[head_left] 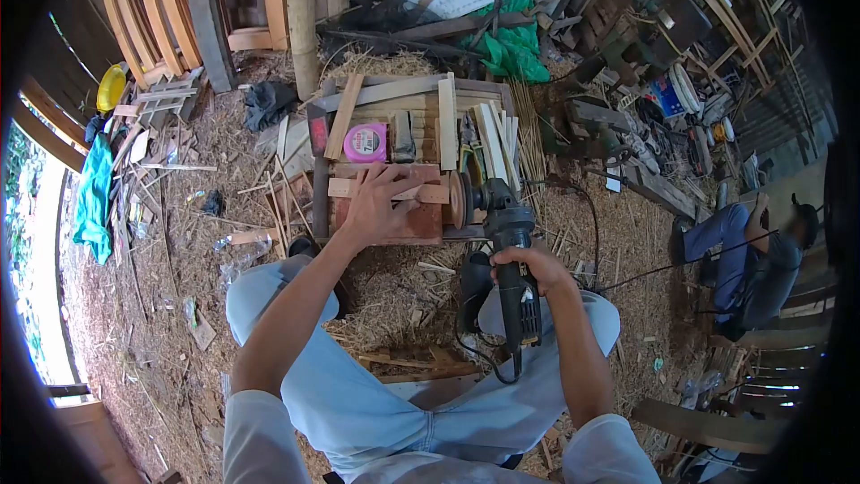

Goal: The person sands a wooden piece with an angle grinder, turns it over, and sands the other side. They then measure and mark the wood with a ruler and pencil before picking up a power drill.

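My left hand [374, 204] presses a short, light wooden strip [434, 194] flat against a reddish wooden block [417, 229], its fingers spread over the strip. Wrapped round the body of a black angle grinder [510, 231] is my right hand [536, 267]. The grinder's round disc [460, 199] stands on edge right at the strip's right end. Behind the left hand, a pink tape measure [365, 142] lies on the low wooden bench [424, 125]. Pliers with yellow-green handles [472, 159] lie near the disc.
Loose wood strips [493, 143] lie along the bench's right side. The grinder's cord [484, 360] loops by my right knee. Shavings and scraps cover the ground [179, 242]. A person [761, 260] sits at the right. Curved wooden pieces [166, 9] stand at the back left.
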Demonstrator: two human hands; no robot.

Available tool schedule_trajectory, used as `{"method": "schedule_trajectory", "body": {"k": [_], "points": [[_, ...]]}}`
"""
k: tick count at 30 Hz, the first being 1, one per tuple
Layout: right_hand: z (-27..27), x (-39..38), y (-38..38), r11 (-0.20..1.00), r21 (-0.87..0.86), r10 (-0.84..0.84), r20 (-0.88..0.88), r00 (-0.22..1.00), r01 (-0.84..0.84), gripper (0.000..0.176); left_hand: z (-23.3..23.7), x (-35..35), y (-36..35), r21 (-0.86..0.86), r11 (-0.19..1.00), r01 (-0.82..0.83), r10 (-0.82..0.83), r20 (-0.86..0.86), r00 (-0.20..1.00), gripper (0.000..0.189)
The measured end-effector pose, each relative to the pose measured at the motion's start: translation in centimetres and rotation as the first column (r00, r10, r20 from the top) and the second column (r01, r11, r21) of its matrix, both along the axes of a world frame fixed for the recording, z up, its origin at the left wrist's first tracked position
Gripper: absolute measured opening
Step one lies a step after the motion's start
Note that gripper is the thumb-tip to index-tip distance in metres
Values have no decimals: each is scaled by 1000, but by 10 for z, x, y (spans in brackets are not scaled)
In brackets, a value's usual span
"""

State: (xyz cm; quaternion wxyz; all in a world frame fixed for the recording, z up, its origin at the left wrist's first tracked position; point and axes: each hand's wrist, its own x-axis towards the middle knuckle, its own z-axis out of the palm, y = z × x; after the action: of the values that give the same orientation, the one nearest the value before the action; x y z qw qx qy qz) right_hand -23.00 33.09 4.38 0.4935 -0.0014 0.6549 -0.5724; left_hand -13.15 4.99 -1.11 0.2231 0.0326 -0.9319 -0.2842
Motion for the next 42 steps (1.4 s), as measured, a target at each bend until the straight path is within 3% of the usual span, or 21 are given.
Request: {"method": "schedule_trajectory", "body": {"k": [13, 18, 24, 36, 42], "points": [[-11, 3, -5, 999, 26, -38, 44, 998, 37, 28, 5, 2, 4, 31, 999, -27, 27, 3, 1000, 40], [-11, 2, -2, 999, 31, -36, 55, 998, 35, 29, 5, 3, -1, 0, 1000, 26, -26, 57, 998, 41], [-9, 2, 0, 998, 57, -13, 26, 1000, 12, 29, -2, 0, -7, -98, 993, 72, -73, -7, 997, 38], [-3, 4, -1, 995, 96, 19, 6, 1000, -20, 27, 1, -2, -15, -78, 974, 211, -206, 63, 976, 37], [-2, 3, -1, 996, 89, 27, 5, 1000, -27, 28, 3, 0, -13, -93, 975, 204, -198, 72, 978, 35]]}}
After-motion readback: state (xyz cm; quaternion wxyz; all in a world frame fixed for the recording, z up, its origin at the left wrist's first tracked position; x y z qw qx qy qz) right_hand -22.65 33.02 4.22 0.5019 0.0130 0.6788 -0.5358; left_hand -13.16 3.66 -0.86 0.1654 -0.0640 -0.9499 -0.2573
